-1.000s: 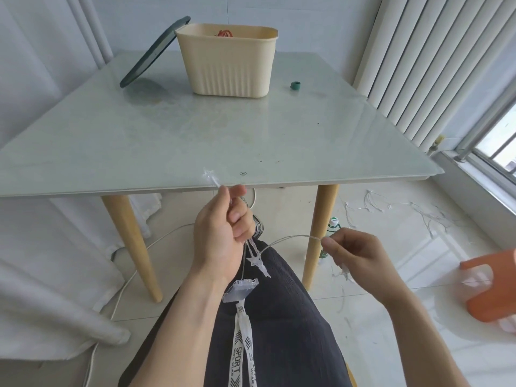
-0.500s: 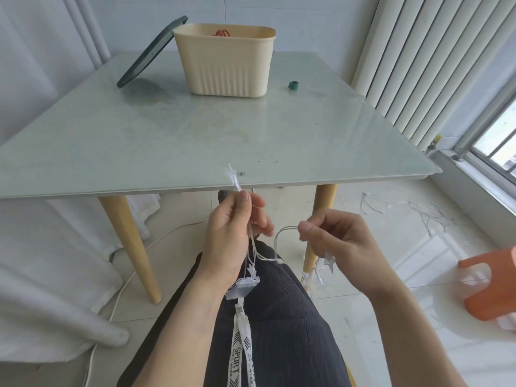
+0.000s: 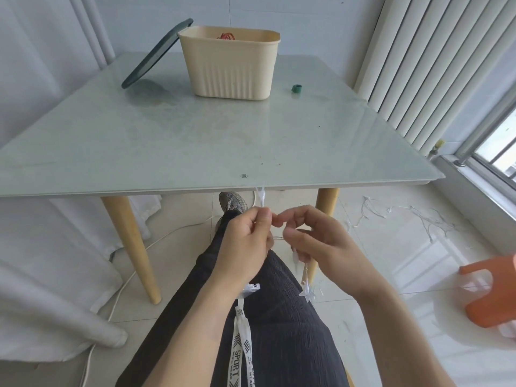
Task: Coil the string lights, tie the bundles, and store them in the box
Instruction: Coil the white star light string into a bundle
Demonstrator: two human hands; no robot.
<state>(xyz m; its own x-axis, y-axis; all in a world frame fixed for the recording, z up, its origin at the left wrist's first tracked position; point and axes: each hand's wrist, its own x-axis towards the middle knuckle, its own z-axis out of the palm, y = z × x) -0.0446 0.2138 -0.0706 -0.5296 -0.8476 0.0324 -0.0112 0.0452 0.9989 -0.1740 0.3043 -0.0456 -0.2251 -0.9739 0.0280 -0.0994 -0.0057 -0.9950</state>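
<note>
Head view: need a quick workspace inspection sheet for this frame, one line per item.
Surface: glass-topped table, mostly bare, smudged near the lid.
Job's things: string lights pinched between both hands below the table's front edge; cream box open at the far side, something red inside.
Clutter: dark lid leaning on the box; small green object right of the box.
Grips: left hand and right hand close together, both shut on the string lights.
Cables: white cord trailing on the floor, left; loose light strands on the floor, right.
Surroundings: orange stool, window, curtain.
</note>
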